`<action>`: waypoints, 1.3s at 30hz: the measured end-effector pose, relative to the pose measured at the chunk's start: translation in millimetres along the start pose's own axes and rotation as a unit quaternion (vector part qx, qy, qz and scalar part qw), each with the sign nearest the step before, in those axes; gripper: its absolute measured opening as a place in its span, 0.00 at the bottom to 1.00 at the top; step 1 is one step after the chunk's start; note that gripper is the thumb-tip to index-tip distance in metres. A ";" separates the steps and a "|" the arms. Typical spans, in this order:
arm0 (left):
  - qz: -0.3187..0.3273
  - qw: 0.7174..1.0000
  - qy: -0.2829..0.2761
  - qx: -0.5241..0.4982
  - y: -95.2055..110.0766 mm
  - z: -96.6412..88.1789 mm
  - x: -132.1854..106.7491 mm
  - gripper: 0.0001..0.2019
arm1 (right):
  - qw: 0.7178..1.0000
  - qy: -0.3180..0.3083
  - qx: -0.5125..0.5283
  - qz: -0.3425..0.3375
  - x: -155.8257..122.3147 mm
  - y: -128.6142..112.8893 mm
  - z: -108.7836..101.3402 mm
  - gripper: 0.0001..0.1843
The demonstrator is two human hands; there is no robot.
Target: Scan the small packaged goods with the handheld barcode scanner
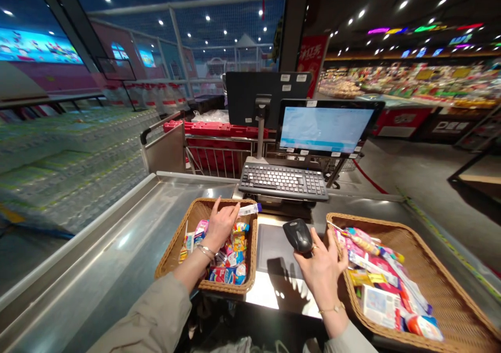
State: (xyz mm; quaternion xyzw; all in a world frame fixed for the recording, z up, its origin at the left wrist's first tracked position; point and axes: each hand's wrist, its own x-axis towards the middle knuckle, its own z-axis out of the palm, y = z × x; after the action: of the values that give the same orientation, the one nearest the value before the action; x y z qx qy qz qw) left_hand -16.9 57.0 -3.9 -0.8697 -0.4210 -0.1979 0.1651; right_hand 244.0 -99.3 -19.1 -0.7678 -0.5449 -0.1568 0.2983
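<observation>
My left hand [223,225] reaches over the left wicker basket [253,259]. Its fingers are closed on a slim white packet with a purple end [249,210], which sticks out past the basket's back right corner. Small, brightly wrapped sweets [230,259] lie below that hand. Between the two baskets my right hand [321,264] is raised above the counter, its fingers around a black handheld barcode scanner [298,235]. The scanner's rounded head shows; its handle is hidden by the hand. The right wicker basket [450,285] stands beside this hand, with coloured packets [387,275] in it.
A black keyboard [284,180] sits behind the scanner, below a lit screen [326,128] and a dark monitor back [270,97]. Flat metal counter [129,243] extends left. A shopping trolley [219,152] stands behind it, and stacked bottle packs [78,149] are at far left.
</observation>
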 end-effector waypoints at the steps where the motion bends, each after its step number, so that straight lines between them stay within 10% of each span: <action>1: 0.004 1.000 0.002 0.002 3.7 0.0 2.3 0.20 | 1.000 0.001 0.000 -0.002 0.2 0.3 -1.6 0.13; 23: 0.107 0.984 0.141 -0.007 69.2 11.0 45.6 0.15 | 0.998 -0.025 0.053 0.025 2.5 -12.7 -26.5 0.07; 39: 0.095 0.987 0.124 -0.031 76.1 20.6 49.2 0.16 | 0.998 -0.023 0.058 0.021 3.2 -13.1 -24.0 0.09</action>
State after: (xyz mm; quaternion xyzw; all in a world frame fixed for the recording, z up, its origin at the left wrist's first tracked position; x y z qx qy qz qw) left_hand 75.9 54.2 -7.1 -0.8791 -0.3065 -0.3005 0.2072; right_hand 234.9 -109.0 5.1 -0.7639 -0.5435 -0.1011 0.3329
